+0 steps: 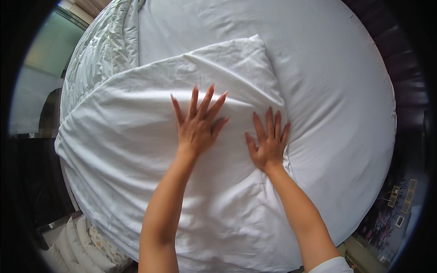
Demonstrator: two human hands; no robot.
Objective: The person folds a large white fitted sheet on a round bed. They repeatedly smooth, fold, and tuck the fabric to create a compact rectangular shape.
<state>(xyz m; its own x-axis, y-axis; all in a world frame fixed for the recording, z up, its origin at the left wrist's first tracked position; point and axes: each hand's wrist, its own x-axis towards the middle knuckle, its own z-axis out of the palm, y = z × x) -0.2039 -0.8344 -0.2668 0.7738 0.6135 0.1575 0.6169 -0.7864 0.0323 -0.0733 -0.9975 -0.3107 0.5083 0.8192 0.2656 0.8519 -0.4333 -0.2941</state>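
Observation:
My left hand (198, 128) lies palm down with spread fingers on a white duvet or folded cover (136, 136), near its middle. Lower and to the right, my right hand (269, 146) rests flat on the same cover beside its right edge, fingers apart. The cover is wrinkled, and one corner points up at the top. Beneath and beyond it stretches a smooth white fitted sheet (327, 61) on a bed. Crumpled white bedding (106, 54) lies along the upper left of the bed. Neither hand grips anything visible.
Several pillows (82, 245) are stacked beside the bed at the lower left, one patterned. A dark headboard (392, 61) runs along the right. Wall sockets (408, 196) with a cable show at the lower right. A dark cabinet or panel (41, 184) stands at the left.

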